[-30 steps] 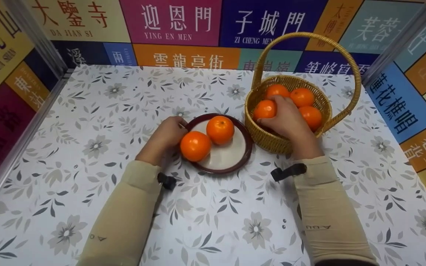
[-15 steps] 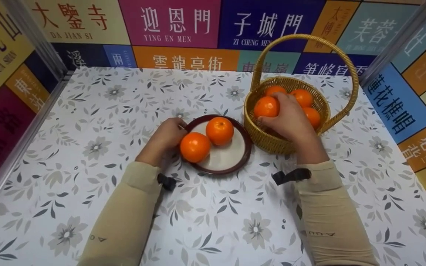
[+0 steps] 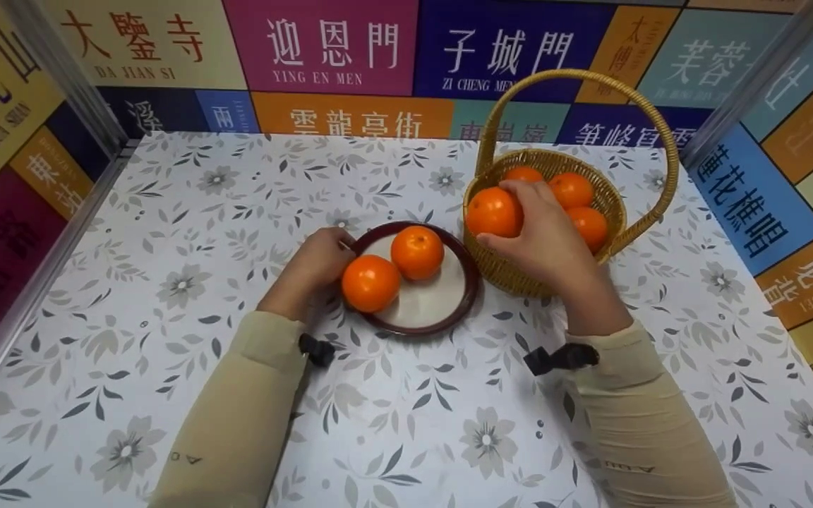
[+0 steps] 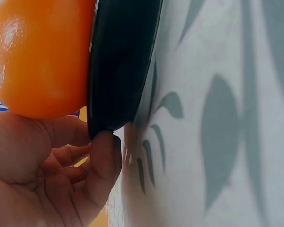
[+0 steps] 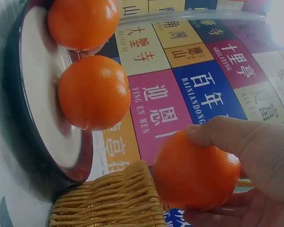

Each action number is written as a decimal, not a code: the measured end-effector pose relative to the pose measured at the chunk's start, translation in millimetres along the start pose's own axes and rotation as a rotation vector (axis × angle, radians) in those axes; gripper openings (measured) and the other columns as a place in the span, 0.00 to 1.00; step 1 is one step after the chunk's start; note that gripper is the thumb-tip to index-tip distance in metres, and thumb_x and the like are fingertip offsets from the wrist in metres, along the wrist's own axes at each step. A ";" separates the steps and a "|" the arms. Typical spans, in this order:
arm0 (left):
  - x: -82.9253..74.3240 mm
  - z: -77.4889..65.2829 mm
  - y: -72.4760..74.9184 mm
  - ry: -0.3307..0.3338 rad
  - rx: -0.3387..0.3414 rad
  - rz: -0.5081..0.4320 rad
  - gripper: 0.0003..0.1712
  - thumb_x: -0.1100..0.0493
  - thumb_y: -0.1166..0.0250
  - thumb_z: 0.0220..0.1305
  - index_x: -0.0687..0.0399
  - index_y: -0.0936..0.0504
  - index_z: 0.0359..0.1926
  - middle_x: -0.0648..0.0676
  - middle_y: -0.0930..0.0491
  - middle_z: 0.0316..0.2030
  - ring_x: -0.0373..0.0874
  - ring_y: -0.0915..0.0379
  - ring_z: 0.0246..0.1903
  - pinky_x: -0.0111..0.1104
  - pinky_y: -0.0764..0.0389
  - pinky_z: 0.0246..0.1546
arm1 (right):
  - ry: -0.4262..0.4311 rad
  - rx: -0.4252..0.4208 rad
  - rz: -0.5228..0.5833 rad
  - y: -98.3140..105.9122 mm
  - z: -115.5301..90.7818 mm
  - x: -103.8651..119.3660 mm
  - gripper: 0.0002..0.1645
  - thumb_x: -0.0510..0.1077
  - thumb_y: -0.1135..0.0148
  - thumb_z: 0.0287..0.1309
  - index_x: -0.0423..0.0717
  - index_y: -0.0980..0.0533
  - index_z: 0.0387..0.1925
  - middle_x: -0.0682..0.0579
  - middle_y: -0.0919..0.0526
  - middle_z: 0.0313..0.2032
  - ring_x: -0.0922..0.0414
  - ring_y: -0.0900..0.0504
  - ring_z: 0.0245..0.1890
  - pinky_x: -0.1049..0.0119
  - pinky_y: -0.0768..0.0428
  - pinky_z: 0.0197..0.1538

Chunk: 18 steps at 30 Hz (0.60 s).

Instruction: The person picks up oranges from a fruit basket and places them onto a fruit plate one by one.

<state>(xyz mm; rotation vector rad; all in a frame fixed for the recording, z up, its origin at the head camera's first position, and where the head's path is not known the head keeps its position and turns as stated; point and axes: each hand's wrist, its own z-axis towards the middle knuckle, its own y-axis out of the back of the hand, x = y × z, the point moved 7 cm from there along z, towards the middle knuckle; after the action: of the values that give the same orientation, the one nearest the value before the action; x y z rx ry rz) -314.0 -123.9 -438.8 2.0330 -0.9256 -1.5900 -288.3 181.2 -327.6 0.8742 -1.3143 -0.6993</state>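
My right hand point(image 3: 547, 233) grips an orange point(image 3: 495, 212) at the left rim of the wicker basket point(image 3: 512, 271). In the right wrist view the held orange point(image 5: 195, 172) shows above the basket's woven edge, thumb on one side and fingers on the other. Several more oranges lie in the basket, among them one orange point(image 3: 571, 190) at the back. My left hand point(image 3: 315, 262) pinches the left rim of a brown-rimmed plate point(image 3: 442, 303); the left wrist view shows thumb and fingers at the plate's dark edge point(image 4: 120, 61). Two oranges sit on the plate, one point(image 3: 371, 283) near my left hand, another point(image 3: 417, 252) behind it.
The basket's tall arched handle point(image 3: 671, 155) rises over its right side. The plate stands just left of the basket. A white floral cloth point(image 3: 188, 395) covers the table, and panels with lettering point(image 3: 322, 49) stand along its back and sides.
My right hand has lifted the orange from among the others and drawn it left and toward the basket's rim. The left hand stays at the plate.
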 end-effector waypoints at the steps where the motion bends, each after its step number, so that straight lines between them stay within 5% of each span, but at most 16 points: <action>1: 0.0 -0.1 -0.1 0.001 0.000 -0.001 0.16 0.61 0.44 0.70 0.60 0.19 0.54 0.61 0.18 0.47 0.54 0.24 0.46 0.45 0.23 0.55 | 0.011 0.001 -0.005 -0.9 -1.6 2.0 0.51 0.60 0.26 0.58 0.54 0.39 0.76 0.45 0.38 0.75 0.41 0.29 0.69 0.32 0.29 0.67; 18: 1.2 0.4 -0.8 0.029 0.014 -0.027 0.14 0.61 0.44 0.70 0.58 0.19 0.52 0.60 0.18 0.46 0.55 0.25 0.45 0.45 0.24 0.55 | 0.133 0.035 -0.021 -30.5 -25.7 20.5 0.48 0.56 0.23 0.54 0.55 0.34 0.73 0.48 0.31 0.68 0.43 0.24 0.63 0.38 0.25 0.67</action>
<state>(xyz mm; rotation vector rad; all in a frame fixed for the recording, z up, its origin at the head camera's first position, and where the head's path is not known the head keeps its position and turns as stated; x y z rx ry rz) -314.0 -124.1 -440.3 2.0807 -0.9060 -1.5680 -258.5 151.9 -344.1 0.9481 -1.2029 -0.6258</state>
